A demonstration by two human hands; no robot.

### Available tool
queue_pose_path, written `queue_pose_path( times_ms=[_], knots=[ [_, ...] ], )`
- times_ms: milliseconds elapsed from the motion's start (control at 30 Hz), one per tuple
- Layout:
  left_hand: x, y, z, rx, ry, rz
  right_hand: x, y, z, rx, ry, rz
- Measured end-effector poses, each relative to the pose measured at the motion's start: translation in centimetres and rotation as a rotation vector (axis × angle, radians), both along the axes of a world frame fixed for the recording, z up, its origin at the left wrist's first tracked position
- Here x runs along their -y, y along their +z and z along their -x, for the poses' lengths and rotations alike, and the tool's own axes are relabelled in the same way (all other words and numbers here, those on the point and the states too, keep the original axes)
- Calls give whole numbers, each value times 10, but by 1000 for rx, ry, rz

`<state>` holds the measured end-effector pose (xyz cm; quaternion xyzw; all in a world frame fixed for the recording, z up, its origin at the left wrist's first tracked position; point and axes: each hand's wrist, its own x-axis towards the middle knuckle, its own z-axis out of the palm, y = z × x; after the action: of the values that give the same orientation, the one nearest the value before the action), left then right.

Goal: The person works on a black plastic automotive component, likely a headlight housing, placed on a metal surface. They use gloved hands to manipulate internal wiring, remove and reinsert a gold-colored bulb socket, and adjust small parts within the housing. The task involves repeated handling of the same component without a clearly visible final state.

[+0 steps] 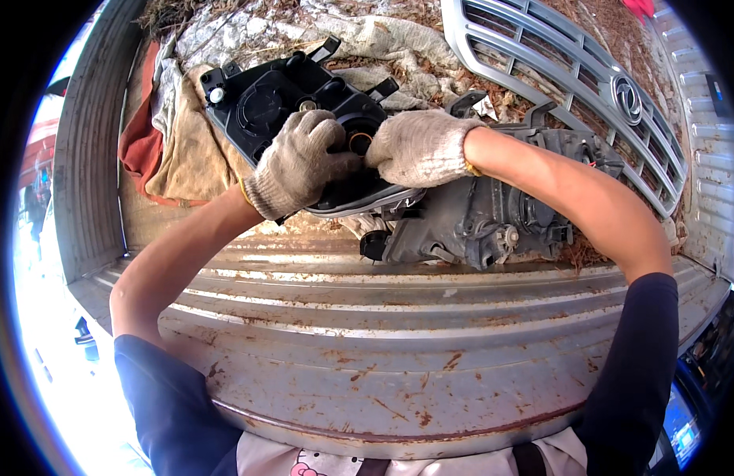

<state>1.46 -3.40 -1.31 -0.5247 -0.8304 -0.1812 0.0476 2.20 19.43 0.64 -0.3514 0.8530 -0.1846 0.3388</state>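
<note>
A black car headlight (pixel 260 107) lies with its back side up, a round cap on its left half and a round opening on its right half. My left hand (pixel 302 163), in a knitted work glove, rests curled on the headlight, its thumb pointing toward the opening. From the right, my right hand (pixel 418 147), also gloved, reaches to the opening's edge with closed fingers. Whatever its fingertips hold is hidden. An orange-brown ring (pixel 360 142) shows inside the opening between the two hands. Just right of them lies a second, dusty headlight (pixel 482 218).
A silver car grille (pixel 573 75) lies at the far right. Dirty white cloth (pixel 375 40), a tan sack (pixel 196 151) and a red cloth (pixel 145 151) lie around the headlight. The ribbed, rusty metal truck bed (pixel 383 349) has side walls at left and right.
</note>
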Motion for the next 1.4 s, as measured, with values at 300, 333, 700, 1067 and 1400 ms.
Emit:
queue_pose_path(
  times_ms=[300, 333, 700, 1067, 1400],
  knots=[
    [15, 9, 15, 115, -190, 45, -28, -3, 20, 161, -276, 185],
    [19, 10, 11, 136, -162, 29, -26, 8, 30, 284, -367, 102],
    [11, 12, 6, 6, -85, 48, -74, -36, 73, -389, -494, -117],
    [-1, 12, 17, 124, -135, 87, -90, -55, 86, -431, -546, -117],
    [-27, 16, 8, 107, 96, 111, -91, -43, 90, -506, -558, -64]
  ],
)
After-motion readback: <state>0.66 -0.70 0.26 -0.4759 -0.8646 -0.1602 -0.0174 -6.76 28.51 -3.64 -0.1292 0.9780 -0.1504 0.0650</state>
